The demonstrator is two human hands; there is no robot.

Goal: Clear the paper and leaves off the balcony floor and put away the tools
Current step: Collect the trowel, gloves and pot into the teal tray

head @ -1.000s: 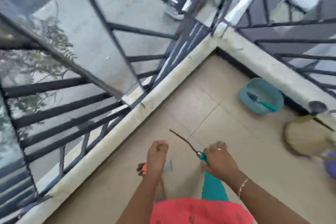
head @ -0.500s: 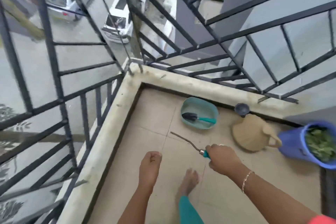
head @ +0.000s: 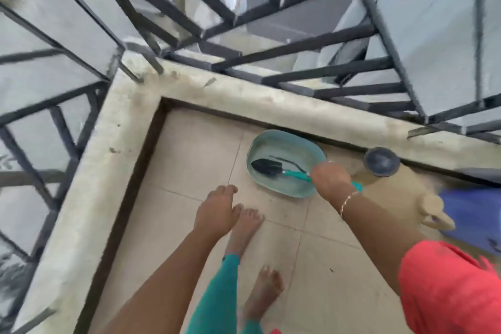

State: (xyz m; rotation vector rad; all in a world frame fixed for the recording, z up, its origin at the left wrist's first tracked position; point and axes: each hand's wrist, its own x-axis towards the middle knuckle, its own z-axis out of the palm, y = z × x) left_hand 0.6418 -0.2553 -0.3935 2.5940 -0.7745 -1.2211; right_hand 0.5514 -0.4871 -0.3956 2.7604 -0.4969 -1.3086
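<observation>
A teal oval tub point(head: 276, 138) sits on the tiled balcony floor against the kerb. Inside it lies a small black trowel point(head: 264, 166) with a teal handle. My right hand point(head: 329, 179) reaches over the tub's right rim and grips the teal handle of a thin bent-pronged weeder point(head: 288, 162), whose metal end lies inside the tub beside the trowel. My left hand point(head: 217, 209) hangs over the floor with loosely curled fingers and holds nothing.
A tan clay pot point(head: 404, 198) with a dark lid point(head: 381, 161) stands right of the tub. A blue bucket point(head: 471, 214) is at the right edge. Concrete kerb point(head: 113, 144) and black railing point(head: 311, 43) bound the corner. My bare feet point(head: 248, 225) stand on the tiles.
My right hand has carried the weeder forward from mid-air over the floor into the teal tub. My view has moved closer to the corner. My left hand stays empty.
</observation>
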